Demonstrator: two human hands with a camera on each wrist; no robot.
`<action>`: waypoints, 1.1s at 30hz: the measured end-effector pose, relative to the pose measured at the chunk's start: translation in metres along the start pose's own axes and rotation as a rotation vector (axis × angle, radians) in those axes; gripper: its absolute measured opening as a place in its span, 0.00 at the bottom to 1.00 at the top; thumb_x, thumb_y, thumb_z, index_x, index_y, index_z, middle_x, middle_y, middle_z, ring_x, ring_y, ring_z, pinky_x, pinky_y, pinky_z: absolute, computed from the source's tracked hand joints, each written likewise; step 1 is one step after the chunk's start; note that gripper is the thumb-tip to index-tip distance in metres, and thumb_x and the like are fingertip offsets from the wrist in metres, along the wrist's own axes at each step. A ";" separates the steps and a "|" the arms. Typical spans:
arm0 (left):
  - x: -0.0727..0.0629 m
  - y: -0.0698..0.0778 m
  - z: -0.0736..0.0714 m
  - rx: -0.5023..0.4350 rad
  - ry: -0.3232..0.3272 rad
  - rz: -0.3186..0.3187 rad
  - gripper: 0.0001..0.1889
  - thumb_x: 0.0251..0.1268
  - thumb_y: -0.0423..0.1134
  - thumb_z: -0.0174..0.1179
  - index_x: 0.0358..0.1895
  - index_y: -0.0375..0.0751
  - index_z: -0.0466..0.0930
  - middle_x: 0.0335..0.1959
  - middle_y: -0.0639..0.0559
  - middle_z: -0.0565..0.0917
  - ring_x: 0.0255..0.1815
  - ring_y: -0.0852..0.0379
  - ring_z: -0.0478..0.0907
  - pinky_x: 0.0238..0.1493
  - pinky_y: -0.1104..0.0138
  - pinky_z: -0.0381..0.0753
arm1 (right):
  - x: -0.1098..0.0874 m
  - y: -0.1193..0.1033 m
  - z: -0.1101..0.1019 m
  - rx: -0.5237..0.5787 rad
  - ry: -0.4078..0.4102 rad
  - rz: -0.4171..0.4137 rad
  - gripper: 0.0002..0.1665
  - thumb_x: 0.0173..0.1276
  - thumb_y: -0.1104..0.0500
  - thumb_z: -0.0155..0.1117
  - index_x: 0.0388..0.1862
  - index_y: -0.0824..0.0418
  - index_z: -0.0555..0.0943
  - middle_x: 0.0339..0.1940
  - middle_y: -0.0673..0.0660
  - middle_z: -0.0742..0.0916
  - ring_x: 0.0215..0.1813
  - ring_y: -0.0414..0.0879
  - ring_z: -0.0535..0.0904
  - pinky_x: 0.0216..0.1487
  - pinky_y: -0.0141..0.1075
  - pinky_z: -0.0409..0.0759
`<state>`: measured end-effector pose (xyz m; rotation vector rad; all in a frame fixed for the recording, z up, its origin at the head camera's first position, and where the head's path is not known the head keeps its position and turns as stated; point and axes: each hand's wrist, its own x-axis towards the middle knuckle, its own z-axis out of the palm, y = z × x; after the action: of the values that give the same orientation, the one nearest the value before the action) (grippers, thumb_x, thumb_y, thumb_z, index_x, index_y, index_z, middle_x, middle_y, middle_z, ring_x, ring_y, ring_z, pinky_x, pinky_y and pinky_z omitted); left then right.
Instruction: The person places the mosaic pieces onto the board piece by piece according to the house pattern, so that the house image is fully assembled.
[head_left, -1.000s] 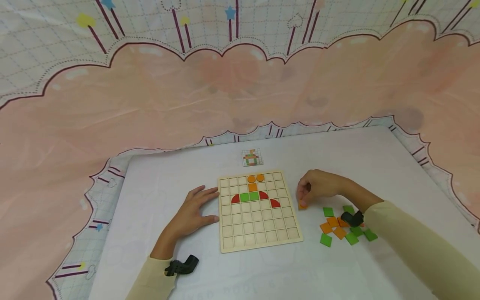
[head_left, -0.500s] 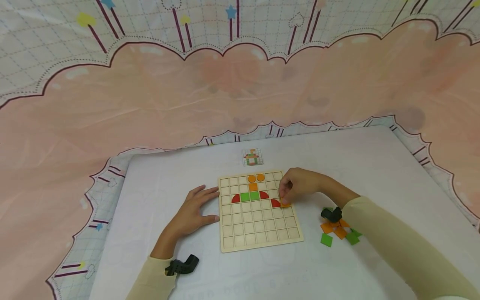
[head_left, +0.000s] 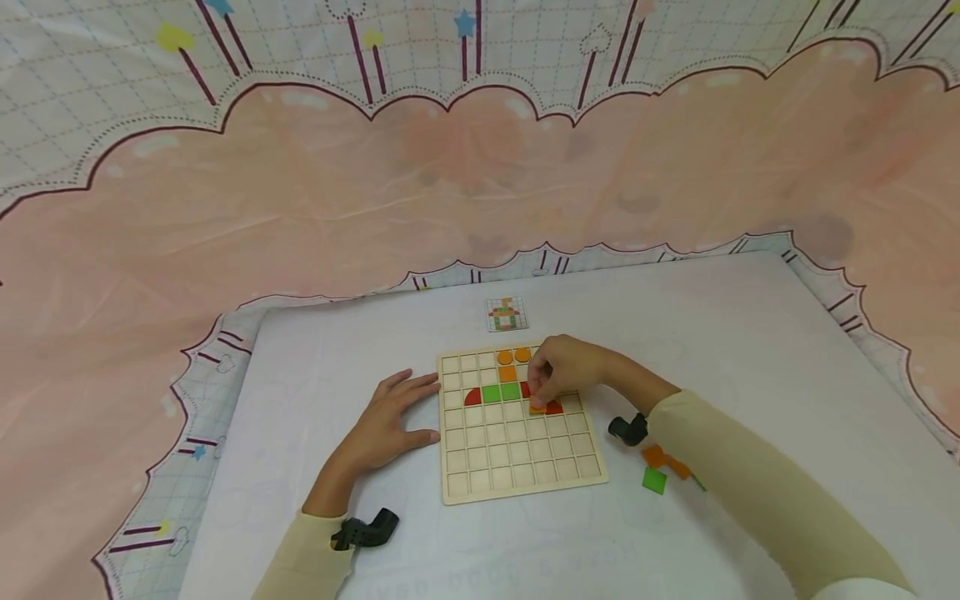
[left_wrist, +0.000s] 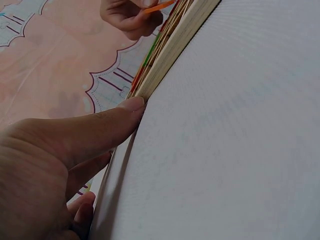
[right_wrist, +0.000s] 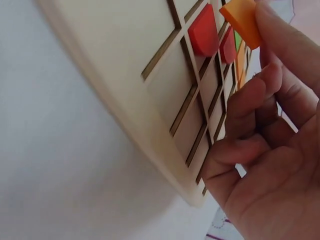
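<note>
A wooden grid board [head_left: 498,480] lies on the table. Its upper rows hold two orange round tiles [head_left: 505,357], an orange square [head_left: 507,374], green squares [head_left: 491,393] and red quarter-round tiles [head_left: 472,397]. My right hand [head_left: 567,367] pinches an orange square tile [right_wrist: 243,21] between thumb and fingers, over the cell left of the rightmost red tile [right_wrist: 204,31]. That hand partly covers another red tile [head_left: 526,389]. With fingers spread, my left hand [head_left: 386,423] rests at the board's left edge; in the left wrist view its thumb [left_wrist: 131,106] touches the rim.
Behind the board lies a small pattern card [head_left: 507,314]. Loose orange squares [head_left: 654,456] and a green square [head_left: 654,480] lie to the right, partly hidden under the right sleeve [head_left: 750,475]. A patterned cloth [head_left: 480,183] rises behind the white table [head_left: 337,350].
My right hand has carried the orange square tile leftward from beside the board, across its right edge, to left of the rightmost red tile. The left hand has stayed in place.
</note>
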<state>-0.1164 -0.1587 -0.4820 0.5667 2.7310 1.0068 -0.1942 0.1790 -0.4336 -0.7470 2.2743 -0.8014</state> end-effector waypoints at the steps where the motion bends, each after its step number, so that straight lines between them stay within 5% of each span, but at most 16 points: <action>1: 0.000 0.000 0.000 -0.001 0.000 -0.001 0.39 0.53 0.45 0.78 0.72 0.48 0.74 0.77 0.55 0.70 0.84 0.43 0.49 0.77 0.36 0.57 | 0.001 -0.001 0.001 -0.007 0.005 0.000 0.09 0.58 0.53 0.81 0.27 0.50 0.86 0.22 0.45 0.82 0.30 0.40 0.75 0.33 0.31 0.73; 23: 0.000 0.002 0.000 -0.004 -0.004 -0.005 0.39 0.54 0.45 0.78 0.72 0.48 0.75 0.78 0.56 0.69 0.84 0.43 0.48 0.78 0.37 0.56 | 0.003 -0.002 0.009 -0.037 0.022 0.038 0.08 0.60 0.52 0.80 0.28 0.51 0.87 0.22 0.47 0.82 0.29 0.40 0.75 0.32 0.31 0.72; 33: 0.001 0.002 0.000 -0.001 -0.004 -0.012 0.39 0.54 0.44 0.78 0.72 0.47 0.75 0.78 0.55 0.69 0.84 0.43 0.48 0.78 0.36 0.56 | -0.018 0.006 -0.004 -0.047 0.052 -0.010 0.05 0.61 0.53 0.79 0.30 0.48 0.89 0.28 0.44 0.85 0.33 0.40 0.77 0.37 0.30 0.77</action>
<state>-0.1163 -0.1564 -0.4807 0.5509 2.7271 1.0035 -0.1869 0.1960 -0.4293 -0.7682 2.3450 -0.7833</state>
